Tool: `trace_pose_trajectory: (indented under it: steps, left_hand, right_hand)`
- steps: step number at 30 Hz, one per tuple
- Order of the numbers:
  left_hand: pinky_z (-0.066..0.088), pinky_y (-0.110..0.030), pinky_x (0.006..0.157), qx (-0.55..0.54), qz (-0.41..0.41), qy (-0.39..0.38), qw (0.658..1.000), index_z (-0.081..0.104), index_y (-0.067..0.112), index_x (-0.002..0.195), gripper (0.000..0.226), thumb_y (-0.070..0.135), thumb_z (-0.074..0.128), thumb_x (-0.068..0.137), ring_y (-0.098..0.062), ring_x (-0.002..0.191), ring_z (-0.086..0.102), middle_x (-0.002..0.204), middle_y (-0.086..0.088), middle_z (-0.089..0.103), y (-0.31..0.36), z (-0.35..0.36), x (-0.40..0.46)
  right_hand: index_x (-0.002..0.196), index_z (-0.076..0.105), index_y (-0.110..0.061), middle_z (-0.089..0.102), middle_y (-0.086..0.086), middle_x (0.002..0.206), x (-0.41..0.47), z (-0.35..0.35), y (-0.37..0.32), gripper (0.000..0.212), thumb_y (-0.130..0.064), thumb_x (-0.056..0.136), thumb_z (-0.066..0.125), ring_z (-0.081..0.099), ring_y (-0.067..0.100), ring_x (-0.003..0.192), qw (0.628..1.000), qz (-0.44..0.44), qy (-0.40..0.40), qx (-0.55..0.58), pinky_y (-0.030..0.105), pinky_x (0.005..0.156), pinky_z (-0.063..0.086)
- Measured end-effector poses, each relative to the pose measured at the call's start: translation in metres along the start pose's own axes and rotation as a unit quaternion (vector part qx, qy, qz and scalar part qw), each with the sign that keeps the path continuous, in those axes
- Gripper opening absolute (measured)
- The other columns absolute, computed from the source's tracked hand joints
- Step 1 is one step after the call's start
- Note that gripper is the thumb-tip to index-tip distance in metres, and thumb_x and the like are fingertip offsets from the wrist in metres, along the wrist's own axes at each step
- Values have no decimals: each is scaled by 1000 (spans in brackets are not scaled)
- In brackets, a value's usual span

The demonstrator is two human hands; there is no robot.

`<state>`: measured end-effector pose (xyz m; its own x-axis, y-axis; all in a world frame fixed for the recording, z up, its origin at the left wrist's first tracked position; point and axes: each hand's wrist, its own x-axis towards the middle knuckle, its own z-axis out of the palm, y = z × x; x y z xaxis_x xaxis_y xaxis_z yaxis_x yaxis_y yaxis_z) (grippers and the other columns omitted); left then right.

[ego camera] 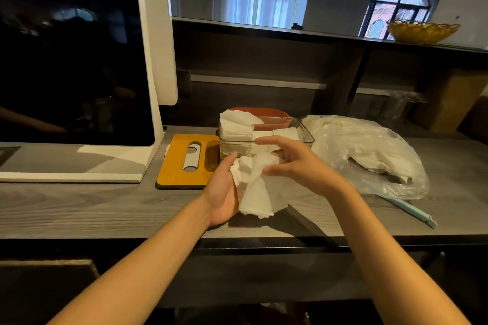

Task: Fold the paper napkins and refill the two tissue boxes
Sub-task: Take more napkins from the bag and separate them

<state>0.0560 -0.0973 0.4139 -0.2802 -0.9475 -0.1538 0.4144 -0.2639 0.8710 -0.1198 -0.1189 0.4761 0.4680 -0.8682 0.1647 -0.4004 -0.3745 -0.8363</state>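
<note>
Both hands work over the grey counter (79, 208), just in front of the clear tissue box (264, 137). The left hand (224, 192) holds a small bundle of white paper napkins (260, 187) from below, its palm turned up and its thumb against the side of the paper. The right hand (298, 163) comes from above; its fingers are curled and they pinch the top of the same bundle. How many sheets are in the bundle I cannot tell, because the layers are crumpled together.

The clear tissue box is open and already holds some folded napkins, which stand higher on its left side. Its orange lid (188, 161), with a slot in the middle, lies flat on the counter and touches the box on the left. Behind the clear box a red box (264, 113) shows partly, perhaps the second one to refill. On the right lies a thin plastic bag (369, 153) with more napkins inside.

The paper is thin and soft, so the risk here is in the fold. If the right hand pulls while the left hand grips tightly, a sheet can tear. If the sheets slide apart, the fold becomes uneven and the bundle may not fit neatly into the box. A loose sheet can also fall over the front edge of the counter, which is close.
</note>
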Motion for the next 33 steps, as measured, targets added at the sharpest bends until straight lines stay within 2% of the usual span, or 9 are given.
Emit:
trace_pose_trajectory:
  steps: [2, 4, 9, 12, 19, 23, 27, 31, 33]
  left_hand:
    - [48, -45, 103, 11, -9, -5, 1000, 61, 27, 133, 64, 64, 19, 102, -27, 117, 66, 126, -8, 70, 0, 0, -1]
    - [50, -45, 100, 10, -17, -13, 1000, 60, 23, 135, 71, 68, 17, 100, -28, 118, 66, 128, -10, 69, 1, -1, -2]
    - [47, -44, 104, 8, -22, -33, 999, 58, 19, 136, 74, 67, 15, 100, -28, 123, 62, 132, -13, 66, 2, 1, -5]
    - [50, -42, 98, 14, -16, -35, 999, 60, 24, 132, 65, 63, 17, 102, -27, 120, 65, 130, -10, 68, 3, 4, -7]
    - [57, -40, 92, 72, -19, -45, 996, 54, 35, 134, 60, 65, 15, 100, -23, 113, 69, 124, -4, 71, 0, 6, -7]
    - [56, -43, 93, 106, 0, -36, 994, 52, 32, 135, 47, 54, 55, 94, -30, 119, 63, 130, -9, 65, -5, 5, -7]
    - [59, -44, 90, 125, 91, 46, 987, 56, 18, 134, 48, 0, 67, 90, -27, 113, 67, 125, -10, 66, -11, 4, -3]
    - [60, -48, 89, 214, 169, 118, 955, 65, 29, 115, 35, 4, 69, 90, -22, 104, 70, 112, -4, 72, -17, 9, -4]
    - [60, -44, 89, 280, 194, 146, 929, 65, 30, 113, 30, 8, 66, 93, -17, 103, 68, 109, 1, 72, -22, 15, -3]
  right_hand:
    - [128, 55, -37, 58, -22, 119, 6, -2, -9, 50, -7, 91, 69, 62, -5, 91, 998, -9, -63, -28, 14, 76, 53]
    - [133, 54, -33, 55, -21, 124, 16, 3, -13, 51, -4, 93, 66, 59, -3, 101, 992, -16, -82, -95, 9, 77, 51]
    - [140, 51, -25, 56, -5, 137, 22, 19, 3, 56, -5, 91, 68, 48, 3, 115, 974, -47, -21, -221, 16, 93, 46]
    - [143, 48, -28, 51, -7, 143, 15, 20, 14, 57, -12, 92, 68, 46, 7, 128, 983, -27, -3, -184, 26, 107, 43]
    - [137, 54, -28, 58, -16, 124, -4, 15, 26, 49, -19, 91, 70, 58, 2, 111, 998, 43, -4, -46, 28, 95, 53]
    - [114, 67, -29, 70, -8, 107, -16, 21, 35, 33, -8, 88, 71, 69, 12, 99, 987, 37, 131, 89, 29, 79, 60]
    - [111, 71, -16, 76, 1, 101, -33, 19, 50, 25, -6, 89, 69, 72, 20, 95, 960, 55, 217, 168, 38, 82, 60]
    - [109, 70, -21, 76, 5, 101, -45, 20, 58, 29, -1, 88, 68, 72, 27, 96, 963, 89, 187, 174, 48, 86, 59]
    - [111, 67, -23, 75, 5, 104, -44, 23, 57, 31, -1, 89, 67, 71, 25, 99, 962, 85, 181, 185, 42, 86, 59]
